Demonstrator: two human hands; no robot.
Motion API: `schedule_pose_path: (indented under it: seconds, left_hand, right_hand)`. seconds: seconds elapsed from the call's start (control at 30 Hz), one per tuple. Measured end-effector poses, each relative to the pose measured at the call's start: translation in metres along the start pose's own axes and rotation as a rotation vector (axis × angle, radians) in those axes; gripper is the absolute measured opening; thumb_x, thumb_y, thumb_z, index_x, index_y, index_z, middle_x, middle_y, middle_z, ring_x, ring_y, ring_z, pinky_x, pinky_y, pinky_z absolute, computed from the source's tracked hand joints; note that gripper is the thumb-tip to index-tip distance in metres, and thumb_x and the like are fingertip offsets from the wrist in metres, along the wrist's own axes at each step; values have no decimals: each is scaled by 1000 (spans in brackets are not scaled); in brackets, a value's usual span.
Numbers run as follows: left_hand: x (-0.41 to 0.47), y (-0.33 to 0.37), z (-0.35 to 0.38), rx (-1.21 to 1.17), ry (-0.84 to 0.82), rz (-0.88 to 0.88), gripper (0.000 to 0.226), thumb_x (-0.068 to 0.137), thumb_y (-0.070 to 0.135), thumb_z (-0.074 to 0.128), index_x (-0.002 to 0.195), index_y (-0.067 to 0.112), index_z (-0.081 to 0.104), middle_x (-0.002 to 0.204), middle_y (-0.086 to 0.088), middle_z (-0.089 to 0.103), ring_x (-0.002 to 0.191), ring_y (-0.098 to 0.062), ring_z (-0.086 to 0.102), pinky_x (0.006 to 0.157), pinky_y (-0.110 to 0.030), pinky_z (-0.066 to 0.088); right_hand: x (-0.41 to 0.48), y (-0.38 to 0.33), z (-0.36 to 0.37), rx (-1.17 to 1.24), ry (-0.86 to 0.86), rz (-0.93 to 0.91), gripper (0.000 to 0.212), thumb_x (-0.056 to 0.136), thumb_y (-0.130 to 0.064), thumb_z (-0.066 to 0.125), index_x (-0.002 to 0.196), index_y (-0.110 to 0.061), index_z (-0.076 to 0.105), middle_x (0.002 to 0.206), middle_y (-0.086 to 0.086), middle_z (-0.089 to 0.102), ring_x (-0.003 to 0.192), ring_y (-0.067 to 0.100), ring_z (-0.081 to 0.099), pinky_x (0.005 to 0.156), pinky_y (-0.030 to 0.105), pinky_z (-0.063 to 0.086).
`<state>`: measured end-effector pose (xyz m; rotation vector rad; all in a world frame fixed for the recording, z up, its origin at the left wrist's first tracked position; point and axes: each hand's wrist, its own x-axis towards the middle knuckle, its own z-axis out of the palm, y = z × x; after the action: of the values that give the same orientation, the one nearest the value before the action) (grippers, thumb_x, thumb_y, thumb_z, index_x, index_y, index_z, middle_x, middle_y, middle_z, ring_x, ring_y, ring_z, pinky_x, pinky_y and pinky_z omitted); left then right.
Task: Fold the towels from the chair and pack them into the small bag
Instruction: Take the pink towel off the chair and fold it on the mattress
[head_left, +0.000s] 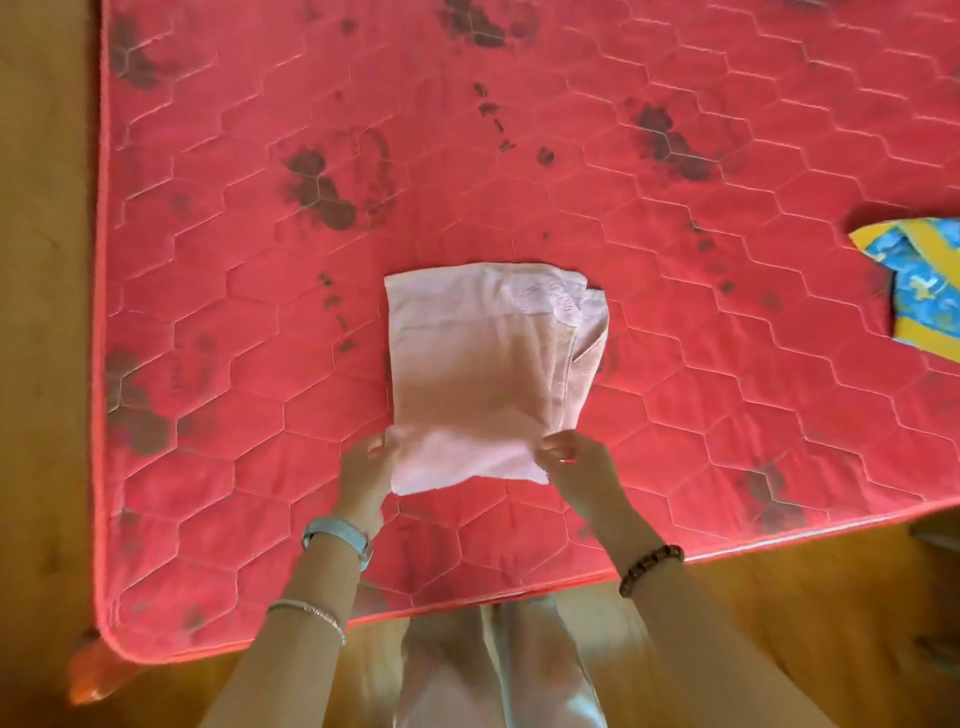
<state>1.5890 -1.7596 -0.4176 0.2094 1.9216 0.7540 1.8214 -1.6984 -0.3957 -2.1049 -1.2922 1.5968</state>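
A pale pink towel (483, 374) lies folded into a narrow rectangle on the red quilted mattress (675, 322), its long side running away from me. My left hand (366, 470) holds the near left corner, fingers curled round the edge. My right hand (574, 462) pinches the near right corner. Both near corners are slightly raised off the mattress. No chair or small bag is in view.
A blue and yellow patterned cloth (919, 286) lies at the right edge of the mattress, cut off by the frame. Wooden floor (47, 312) borders the mattress on the left and near side. My legs (498, 670) stand against the near edge.
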Motion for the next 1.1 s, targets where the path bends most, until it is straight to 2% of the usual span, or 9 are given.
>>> schedule_pose_path:
  seconds: [0.17, 0.27, 0.33, 0.43, 0.53, 0.7, 0.8, 0.87, 1.1]
  left_hand:
    - [17, -8, 11, -80, 122, -87, 24, 88, -5, 51, 70, 11, 54, 70, -10, 49, 62, -21, 44, 55, -27, 39]
    - [40, 9, 16, -11, 182, -33, 33, 92, 0, 52, 125, 0, 57, 116, -18, 62, 105, -34, 59, 82, -32, 45]
    - [58, 24, 20, 35, 175, 23, 45, 95, 2, 54, 139, 0, 47, 134, -14, 55, 120, -28, 53, 91, -27, 39]
    - [80, 51, 33, 89, 130, 115, 16, 94, -1, 54, 105, 8, 60, 104, -7, 50, 92, -19, 46, 62, -18, 39]
    - [104, 61, 44, 142, 132, 153, 39, 90, -1, 53, 65, 23, 34, 73, -2, 33, 63, -16, 32, 50, -27, 21]
    - [120, 63, 56, 96, 180, 74, 26, 94, 23, 62, 77, 9, 48, 64, -1, 32, 55, -16, 27, 48, -27, 24]
    - [122, 60, 63, 49, 181, 101, 28, 95, 27, 62, 82, 5, 52, 69, -4, 38, 60, -18, 31, 52, -29, 27]
    - [120, 61, 64, 41, 222, 170, 30, 96, 23, 60, 74, 9, 47, 67, -2, 39, 62, -19, 32, 52, -30, 27]
    - [132, 69, 57, 21, 419, 392, 34, 92, 20, 66, 75, -3, 48, 68, -9, 42, 65, -20, 36, 59, -38, 32]
  right_hand:
    - [41, 0, -22, -19, 70, -25, 13, 89, -23, 68, 100, -23, 63, 100, 2, 71, 87, 19, 68, 67, 27, 51]
    - [76, -17, -37, -39, 146, -28, 27, 91, -25, 63, 117, -17, 63, 108, 5, 70, 85, 20, 65, 63, 26, 46]
    - [99, -27, -41, -51, 151, -20, 36, 92, -25, 61, 126, -14, 58, 110, 4, 67, 79, 16, 59, 56, 24, 41]
    - [131, -33, -39, -45, 156, 64, 45, 91, -24, 60, 134, -11, 51, 100, 3, 60, 72, 16, 53, 51, 25, 37]
    - [152, -27, -30, -45, 173, 162, 49, 90, -20, 60, 134, -5, 46, 79, 1, 53, 60, 14, 48, 46, 24, 34]
    - [166, -23, -26, -86, 232, 261, 60, 87, -29, 66, 129, 5, 38, 102, 14, 57, 80, 25, 56, 49, 27, 42]
    - [170, -20, -24, -176, 250, 157, 34, 94, -34, 56, 104, -2, 54, 74, 4, 56, 61, 19, 53, 45, 25, 39]
    - [173, -19, -23, -201, 277, 15, 38, 100, -35, 42, 80, -6, 56, 62, 5, 53, 51, 21, 48, 43, 25, 37]
    - [192, -46, -52, -196, 372, -204, 12, 98, -14, 48, 99, -5, 56, 87, 16, 63, 58, 26, 56, 44, 25, 38]
